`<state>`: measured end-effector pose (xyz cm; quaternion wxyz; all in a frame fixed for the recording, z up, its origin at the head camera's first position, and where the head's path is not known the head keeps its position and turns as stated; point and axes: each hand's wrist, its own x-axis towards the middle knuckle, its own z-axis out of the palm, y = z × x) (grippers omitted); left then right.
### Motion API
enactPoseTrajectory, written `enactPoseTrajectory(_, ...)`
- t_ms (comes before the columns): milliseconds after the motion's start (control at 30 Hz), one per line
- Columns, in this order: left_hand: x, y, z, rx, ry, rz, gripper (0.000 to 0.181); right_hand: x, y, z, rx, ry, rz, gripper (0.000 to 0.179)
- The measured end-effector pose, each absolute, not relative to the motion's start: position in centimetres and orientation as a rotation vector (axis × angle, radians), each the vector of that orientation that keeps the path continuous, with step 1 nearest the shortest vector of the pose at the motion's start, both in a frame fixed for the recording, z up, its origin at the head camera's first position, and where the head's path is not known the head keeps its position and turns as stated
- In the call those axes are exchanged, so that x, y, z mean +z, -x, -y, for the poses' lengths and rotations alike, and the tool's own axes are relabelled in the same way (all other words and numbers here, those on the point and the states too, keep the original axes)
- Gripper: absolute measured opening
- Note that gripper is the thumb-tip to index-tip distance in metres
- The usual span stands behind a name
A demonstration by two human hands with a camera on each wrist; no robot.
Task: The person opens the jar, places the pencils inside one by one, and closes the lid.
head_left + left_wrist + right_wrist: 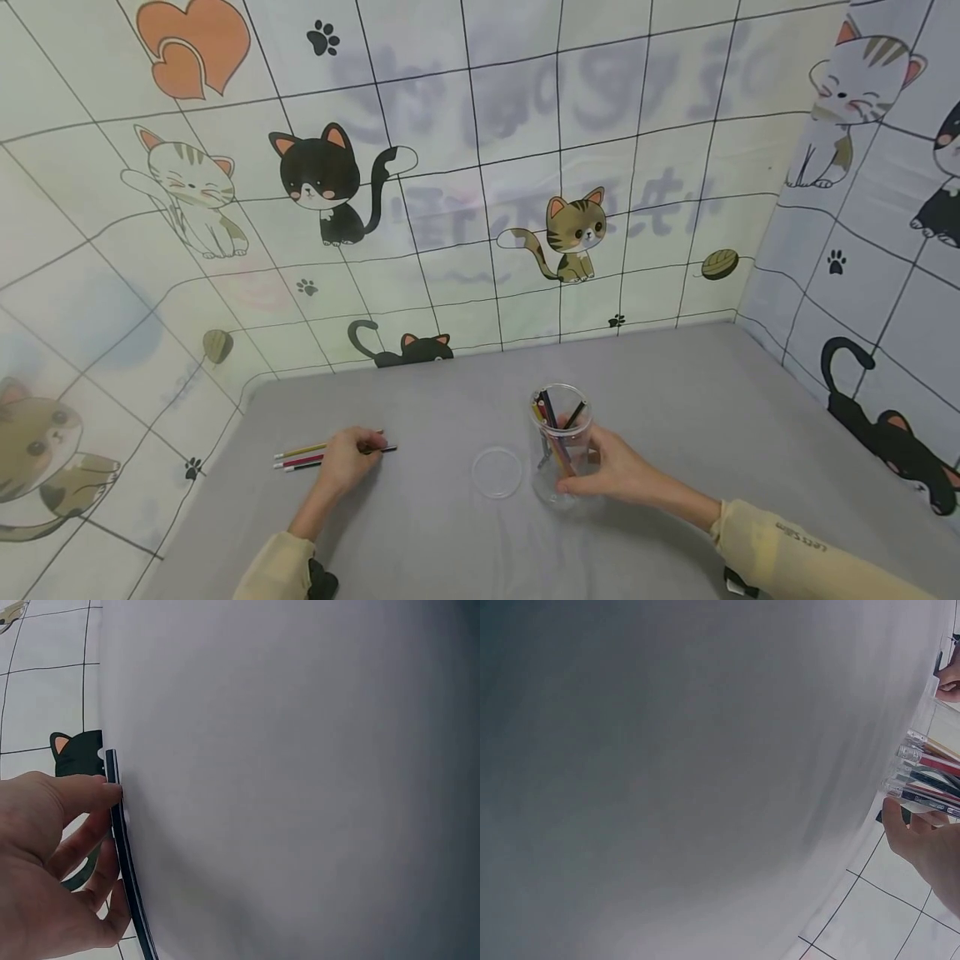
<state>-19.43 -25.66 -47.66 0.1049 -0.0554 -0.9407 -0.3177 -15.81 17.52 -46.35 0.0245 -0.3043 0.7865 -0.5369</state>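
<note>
My left hand (349,460) is over a few pencils lying side by side on the grey table. Its thumb and fingertips pinch a black pencil (124,847). A yellow pencil (300,451) and a red pencil (302,460) show beyond the same hand, their middles hidden under it. On the right, a clear jar (551,496) stands with several pencils (553,417) leaning inside, their ends near the rim. My right hand (611,465) grips the jar from its right side, thumb at the front. In the right wrist view, the fingers curve under the bundled pencils (930,796).
A clear round lid (497,473) lies flat on the table, just left of the jar. Cloth walls (465,167) with printed cats and grid lines rise behind and on both sides of the grey tabletop (420,533).
</note>
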Motion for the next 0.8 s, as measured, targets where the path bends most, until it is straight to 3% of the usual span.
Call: enactPoseTrajectory(800,-45.8,19.6,25.3,-0.717,0.403,2.8,0.02,-46.1,15.8,-17.2,-1.676,0.941,-2.424,0.081)
